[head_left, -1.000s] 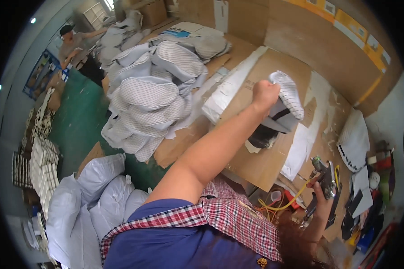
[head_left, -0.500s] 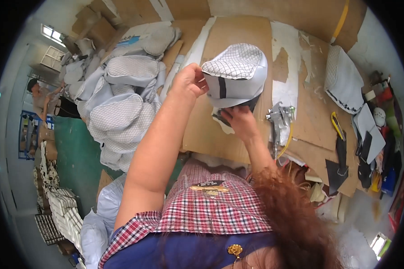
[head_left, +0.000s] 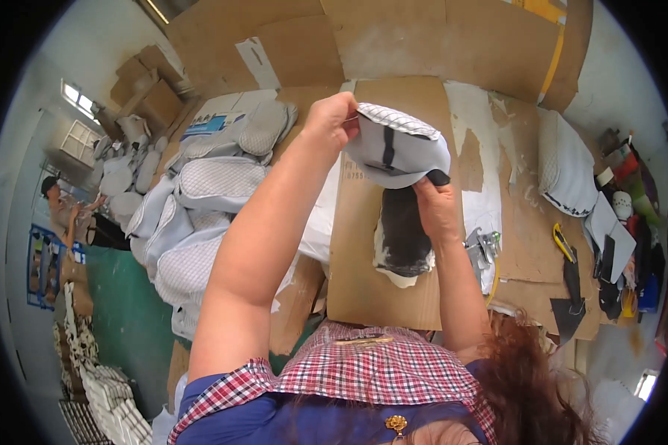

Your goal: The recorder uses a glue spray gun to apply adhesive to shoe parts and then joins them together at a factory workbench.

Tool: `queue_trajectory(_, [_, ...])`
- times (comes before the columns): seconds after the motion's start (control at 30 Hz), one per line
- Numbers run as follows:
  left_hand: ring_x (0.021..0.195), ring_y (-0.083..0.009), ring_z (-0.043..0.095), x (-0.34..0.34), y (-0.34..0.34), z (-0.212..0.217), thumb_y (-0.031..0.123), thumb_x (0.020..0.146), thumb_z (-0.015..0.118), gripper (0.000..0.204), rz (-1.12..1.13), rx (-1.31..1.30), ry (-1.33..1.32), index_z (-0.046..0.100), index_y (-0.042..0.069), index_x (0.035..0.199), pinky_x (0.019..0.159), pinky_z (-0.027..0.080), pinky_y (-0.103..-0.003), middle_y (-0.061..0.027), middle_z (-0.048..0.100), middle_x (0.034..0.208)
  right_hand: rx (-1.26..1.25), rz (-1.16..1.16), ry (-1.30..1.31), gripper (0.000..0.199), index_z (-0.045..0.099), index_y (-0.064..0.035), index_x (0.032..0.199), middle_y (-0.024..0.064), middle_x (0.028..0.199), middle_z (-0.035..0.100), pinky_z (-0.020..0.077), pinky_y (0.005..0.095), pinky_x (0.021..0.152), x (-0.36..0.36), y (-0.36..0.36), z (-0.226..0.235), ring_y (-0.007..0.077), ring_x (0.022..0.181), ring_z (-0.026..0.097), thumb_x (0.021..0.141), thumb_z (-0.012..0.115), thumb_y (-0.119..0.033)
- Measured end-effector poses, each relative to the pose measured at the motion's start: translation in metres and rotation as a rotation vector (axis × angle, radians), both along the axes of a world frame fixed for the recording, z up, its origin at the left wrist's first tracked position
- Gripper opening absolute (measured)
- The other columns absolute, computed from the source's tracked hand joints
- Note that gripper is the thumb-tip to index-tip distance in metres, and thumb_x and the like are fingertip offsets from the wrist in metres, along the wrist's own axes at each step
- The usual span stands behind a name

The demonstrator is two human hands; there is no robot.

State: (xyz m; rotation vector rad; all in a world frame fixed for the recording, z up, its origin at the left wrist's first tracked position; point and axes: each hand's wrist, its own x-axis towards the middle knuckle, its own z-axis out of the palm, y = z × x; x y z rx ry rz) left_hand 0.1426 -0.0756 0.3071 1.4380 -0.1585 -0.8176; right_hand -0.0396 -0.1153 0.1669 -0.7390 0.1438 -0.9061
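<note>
I hold up a grey padded cover (head_left: 412, 152) with a white diamond-quilted top and a black strip down its side. My left hand (head_left: 334, 121) pinches its upper left corner, fingers closed. At the lower right edge, my right hand (head_left: 436, 204) grips the cover beside a small black patch, thumb against the rim. Below the cover, a dark rectangular pad (head_left: 402, 233) with pale, ragged residue round its edges lies on the cardboard sheet (head_left: 356, 289). The cover is apart from this pad, and its quilted face is tilted mostly out of sight.
Similar grey quilted pieces (head_left: 215, 182) are heaped on the left. To the right lie a metal spray gun (head_left: 484, 248) with a yellow hose, a yellow cutter knife (head_left: 562, 241) and another quilted piece (head_left: 568, 167). Another person (head_left: 67, 208) is at the far left.
The cover has been raised and tipped, so its quilted top shows less and the dark pad is uncovered. My right hand has moved from below it to its right edge. The view has shifted.
</note>
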Motion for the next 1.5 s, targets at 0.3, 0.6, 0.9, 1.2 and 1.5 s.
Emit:
queue_trajectory(0.3, [0.076,-0.0262,0.055,0.196,0.0,0.064,0.014,0.072,0.044,0.018,-0.105,-0.213,0.117,0.054,0.001,0.08,0.077,0.045,-0.043,-0.0107,0.059,0.08,0.281,-0.328,0.055,0.028,0.057,0.0004,0.102,0.0111,0.097,0.061,0.0456,0.0333,0.082,0.008,-0.05,-0.007,0.0226,0.089,0.059,0.085,0.043,-0.017])
queue_trajectory(0.6, [0.071,-0.0211,0.056,0.424,0.166,0.098,0.014,0.075,0.047,0.015,-0.241,-0.199,-0.257,0.055,0.001,0.079,0.073,0.045,-0.035,-0.0075,0.059,0.073,0.124,-0.31,0.275,0.048,0.056,0.0003,0.105,0.0131,0.105,0.059,0.0467,0.0417,0.082,-0.047,-0.041,0.068,0.028,0.094,0.057,0.078,0.039,-0.035])
queue_trajectory(0.9, [0.11,-0.0198,0.047,0.524,0.369,-0.002,0.03,0.079,0.05,0.045,0.532,0.27,-0.543,0.051,0.006,0.117,0.092,0.03,-0.032,-0.0044,0.048,0.122,0.035,-0.338,0.286,0.029,0.056,-0.0031,0.102,0.0063,0.097,0.06,0.0441,0.0299,0.082,0.048,-0.035,0.13,0.0167,0.087,0.058,0.081,0.052,-0.022])
queue_trajectory(1.2, [0.108,-0.0191,0.048,0.128,0.052,0.014,0.021,0.076,0.062,0.051,-0.733,-0.445,-0.872,0.046,0.004,0.121,0.087,0.039,-0.029,-0.0117,0.051,0.117,-0.421,0.207,0.631,0.041,0.05,0.0011,0.114,0.0061,0.097,0.058,0.0467,0.0219,0.071,0.076,0.002,0.186,0.0115,0.082,0.058,0.076,0.061,-0.01])
queue_trajectory(1.5, [0.074,-0.0113,0.056,0.023,0.065,-0.015,0.011,0.084,0.054,0.017,-0.386,-0.199,-1.103,0.062,0.001,0.095,0.065,0.046,-0.023,-0.0067,0.06,0.087,-0.031,0.217,0.484,0.019,0.059,0.0005,0.091,0.0043,0.076,0.061,0.0474,0.0219,0.052,0.018,-0.054,0.146,0.0089,0.062,0.057,0.086,0.053,-0.016])
